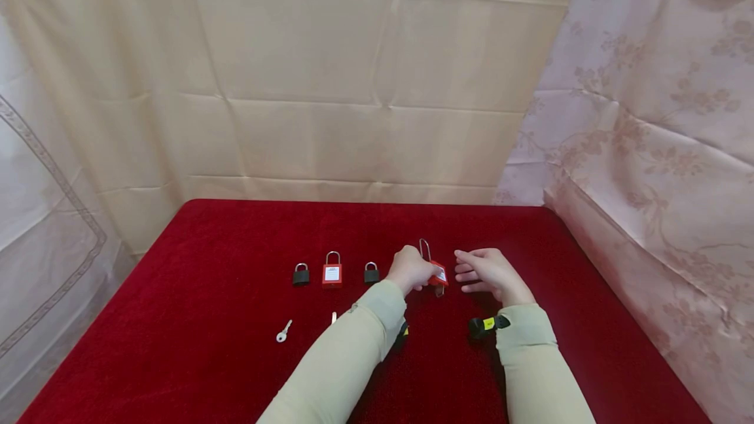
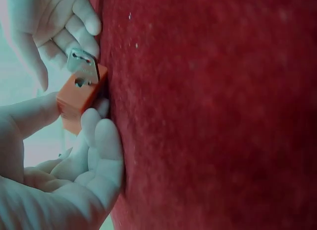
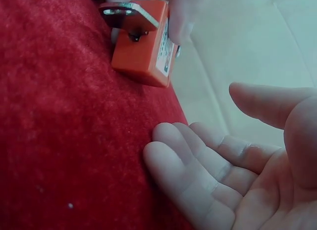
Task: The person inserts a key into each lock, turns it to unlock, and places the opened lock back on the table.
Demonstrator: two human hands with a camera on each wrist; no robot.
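Partly hidden: body of red padlock (image 1: 438,275) behind curled fingers of left hand (image 1: 409,270) in head view; only lower corner, long thin shackle rising above knuckles, and a dangling key visible there. Small key (image 1: 333,317) near left sleeve cut off by the sleeve, shape hard to make out. Black-and-yellow wrist devices half covered by cuffs. Label print on padlock's side unreadable in right wrist view.

Red cloth table (image 1: 235,358) with far edge against cream curtain, right edge beside floral drape, left edge dropping toward pale fabric. Broad bare cloth in front of and behind hands and to the right of right hand (image 1: 489,273). Row of three locks well apart to the left: black padlock (image 1: 301,275), red padlock with white label (image 1: 332,272), second black padlock (image 1: 372,273). Silver key (image 1: 284,331) lying nearer, on its own.

Held padlock: orange-red rectangular block (image 2: 77,98), raised just above the cloth near table centre, keyhole face showing, flat silver key (image 2: 81,64) seated in the keyhole. From right wrist view, same block (image 3: 143,46) tilted, white label on one side.

Left hand fingers and thumb wrapped around the block, gripping it. Right hand just beside it, not touching, palm turned toward lock, fingers (image 3: 188,160) relaxed and loosely spread, holding nothing.
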